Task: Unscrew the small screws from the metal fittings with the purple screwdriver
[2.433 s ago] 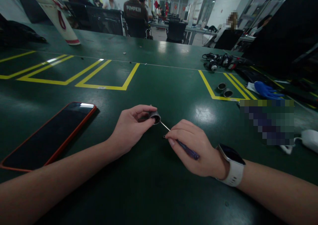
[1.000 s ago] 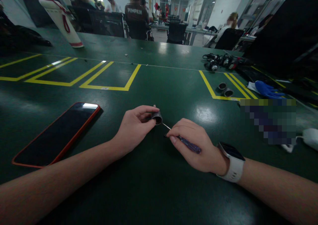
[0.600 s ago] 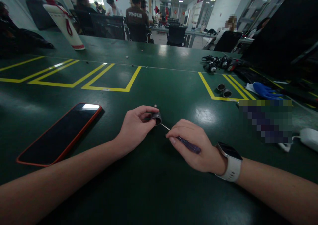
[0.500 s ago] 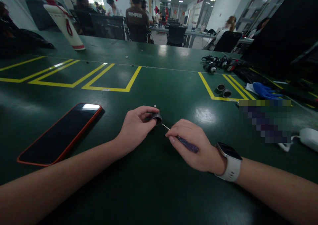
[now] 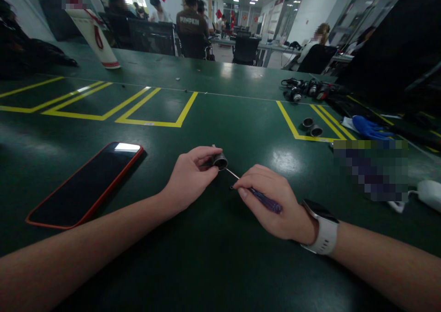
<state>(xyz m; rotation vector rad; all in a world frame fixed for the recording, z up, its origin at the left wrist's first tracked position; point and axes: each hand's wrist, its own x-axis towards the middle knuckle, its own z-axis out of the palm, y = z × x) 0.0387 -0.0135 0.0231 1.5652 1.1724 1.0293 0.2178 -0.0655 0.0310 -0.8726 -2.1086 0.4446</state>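
Observation:
Between the thumb and fingers of my left hand [image 5: 193,169] is a small hollow metal cylinder [image 5: 220,161], its round open end turned toward me and the right. A thin bright tip stands up behind it; whether that belongs to the cylinder cannot be told. My right hand [image 5: 267,197] grips a screwdriver [image 5: 267,201] by its purple handle. The slim shaft points up and left, its end at the cylinder's rim or just inside. A tiny dark piece [image 5: 231,188] lies on the table beside my right fingertips.
A phone in an orange case [image 5: 86,183] lies left of my left arm. Two similar metal cylinders [image 5: 315,130] sit inside yellow tape [image 5: 287,119] at right. Beyond are a blue glove [image 5: 370,127], black cabled devices [image 5: 296,93] and a white mouse [image 5: 430,193]. People sit farther back.
The cylinder's open end has turned more toward me. My right hand and the screwdriver have shifted slightly right, showing more of the tiny dark piece. The whole view has moved a little.

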